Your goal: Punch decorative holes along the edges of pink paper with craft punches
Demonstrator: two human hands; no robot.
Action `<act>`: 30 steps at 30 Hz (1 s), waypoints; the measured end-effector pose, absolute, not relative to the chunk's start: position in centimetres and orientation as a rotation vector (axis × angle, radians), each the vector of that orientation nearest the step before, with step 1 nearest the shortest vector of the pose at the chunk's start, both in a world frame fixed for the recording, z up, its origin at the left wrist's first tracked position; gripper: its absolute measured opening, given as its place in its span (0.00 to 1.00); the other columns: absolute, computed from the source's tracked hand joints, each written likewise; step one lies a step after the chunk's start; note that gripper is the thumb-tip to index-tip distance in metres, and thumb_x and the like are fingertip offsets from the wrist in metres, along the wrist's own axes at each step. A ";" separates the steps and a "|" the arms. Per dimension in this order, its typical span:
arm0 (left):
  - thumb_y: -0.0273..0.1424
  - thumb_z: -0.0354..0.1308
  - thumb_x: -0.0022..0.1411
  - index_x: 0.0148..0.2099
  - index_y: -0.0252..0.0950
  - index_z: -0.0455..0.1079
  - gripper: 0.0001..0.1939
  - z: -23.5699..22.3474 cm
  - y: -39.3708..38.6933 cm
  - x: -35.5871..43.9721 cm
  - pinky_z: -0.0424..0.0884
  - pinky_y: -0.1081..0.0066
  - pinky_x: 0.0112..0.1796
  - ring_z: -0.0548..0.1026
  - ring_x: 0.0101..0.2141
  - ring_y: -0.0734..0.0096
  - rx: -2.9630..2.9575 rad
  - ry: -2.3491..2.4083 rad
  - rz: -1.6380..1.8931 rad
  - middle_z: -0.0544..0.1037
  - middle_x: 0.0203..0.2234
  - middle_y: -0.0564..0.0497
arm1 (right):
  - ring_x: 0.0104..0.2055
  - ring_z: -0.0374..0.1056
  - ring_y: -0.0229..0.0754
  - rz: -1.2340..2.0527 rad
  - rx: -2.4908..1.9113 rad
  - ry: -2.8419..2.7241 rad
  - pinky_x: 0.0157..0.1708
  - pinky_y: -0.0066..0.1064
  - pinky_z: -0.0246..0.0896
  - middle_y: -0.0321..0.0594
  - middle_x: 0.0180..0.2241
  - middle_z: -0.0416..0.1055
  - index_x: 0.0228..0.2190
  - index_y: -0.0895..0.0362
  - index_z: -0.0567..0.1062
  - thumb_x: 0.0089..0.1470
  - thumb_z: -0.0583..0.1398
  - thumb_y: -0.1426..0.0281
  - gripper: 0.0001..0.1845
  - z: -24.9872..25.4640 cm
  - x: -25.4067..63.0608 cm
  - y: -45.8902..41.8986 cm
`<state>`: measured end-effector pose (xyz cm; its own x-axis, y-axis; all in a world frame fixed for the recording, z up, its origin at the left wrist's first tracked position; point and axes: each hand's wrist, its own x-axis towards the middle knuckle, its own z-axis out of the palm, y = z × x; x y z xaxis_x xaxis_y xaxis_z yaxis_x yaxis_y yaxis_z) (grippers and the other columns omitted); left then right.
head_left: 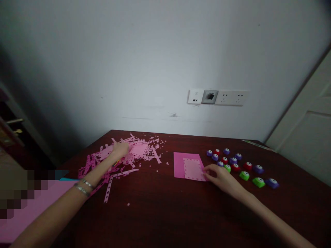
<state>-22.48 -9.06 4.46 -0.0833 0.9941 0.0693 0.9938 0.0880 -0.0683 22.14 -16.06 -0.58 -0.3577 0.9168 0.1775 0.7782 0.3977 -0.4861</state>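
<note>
My left hand reaches into a heap of pink paper scraps at the table's back left. Its fingers are turned away from me, so their grip is hidden. A yellow thing, too small to name, shows beneath that wrist. Toward the right, my right hand has thumb and fingers pinched at the right edge of a light pink paper sheet. Small punched shapes run along the sheet's border. It lies over a brighter pink paper square, covering much of it.
Several purple, red and green craft punches stand at the right of the dark wooden table. Punched strips trail forward from the heap. Larger pink sheets are at the lower left. Behind is a wall with sockets.
</note>
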 end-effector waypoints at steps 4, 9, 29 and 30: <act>0.27 0.49 0.54 0.35 0.31 0.71 0.10 4.5 -10.2 -15.0 0.63 0.66 0.39 0.72 0.37 0.60 -2.247 -1.924 -0.094 0.76 0.34 0.39 | 0.37 0.67 0.44 0.398 -1.412 -2.269 0.38 0.33 0.61 0.47 0.39 0.70 0.40 0.61 0.73 0.49 0.58 0.65 0.17 -0.5 21.2 -12.7; 0.30 0.51 0.53 0.38 0.34 0.70 0.11 3.1 -11.9 -7.1 0.65 0.71 0.34 0.72 0.32 0.67 -2.786 -1.598 -0.392 0.76 0.32 0.46 | 0.47 0.63 0.47 0.389 -1.430 -2.374 0.48 0.36 0.56 0.50 0.45 0.67 0.45 0.62 0.71 0.43 0.61 0.69 0.24 -0.6 20.5 -9.1; 0.36 0.59 0.50 0.38 0.31 0.69 0.15 -0.5 -10.0 -2.6 0.67 0.70 0.33 0.72 0.31 0.70 -3.272 -1.805 -1.275 0.76 0.29 0.47 | 0.27 0.62 0.37 0.599 -1.369 -2.372 0.26 0.27 0.55 0.37 0.24 0.69 0.24 0.62 0.74 0.44 0.58 0.71 0.06 2.1 19.1 -9.0; 0.37 0.58 0.51 0.36 0.30 0.70 0.14 -0.4 -10.0 -2.6 0.67 0.70 0.32 0.72 0.29 0.71 -3.381 -1.772 -1.291 0.75 0.27 0.48 | 0.26 0.62 0.36 0.671 -1.329 -2.328 0.25 0.26 0.55 0.37 0.24 0.69 0.25 0.61 0.74 0.46 0.58 0.69 0.08 2.4 19.2 -9.1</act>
